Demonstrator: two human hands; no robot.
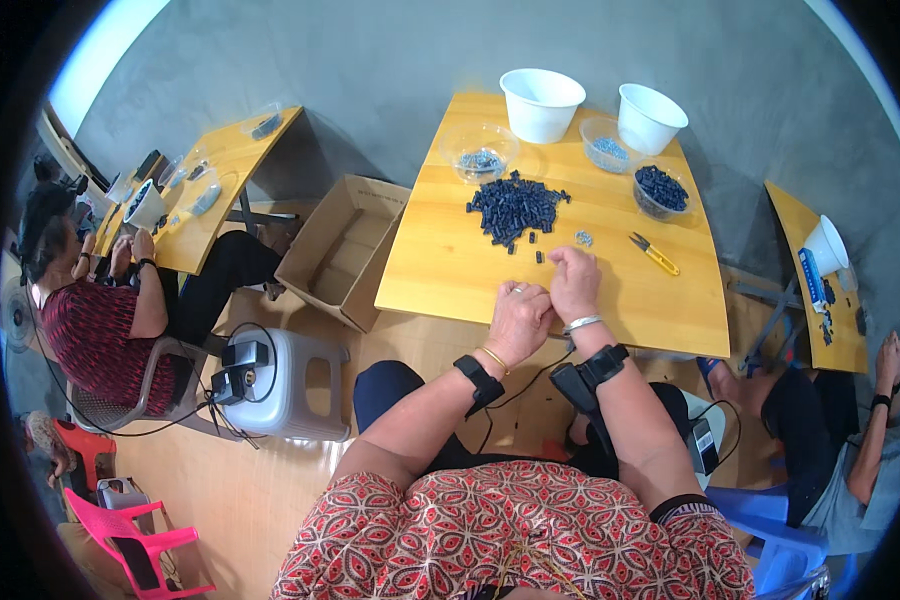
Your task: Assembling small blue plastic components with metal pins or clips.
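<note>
My left hand (518,322) and my right hand (575,285) meet at the near edge of the wooden table (420,270). Fingers of both are curled together, and whatever they pinch is hidden. Just beyond them lie a few loose small dark blocks (540,257) and a little cluster of small silvery pieces (583,238). Farther back is a large heap of the same dark blocks (515,208). Yellow-handled thread snips (656,255) rest to the right of my hands.
Along the table's far side stand two white tubs (542,105), clear bowls of small metal pieces (607,145) and a bowl of dark blocks (660,192). An open cardboard box (342,250) and a grey stool (288,385) are at left. Co-workers sit at side tables (220,165).
</note>
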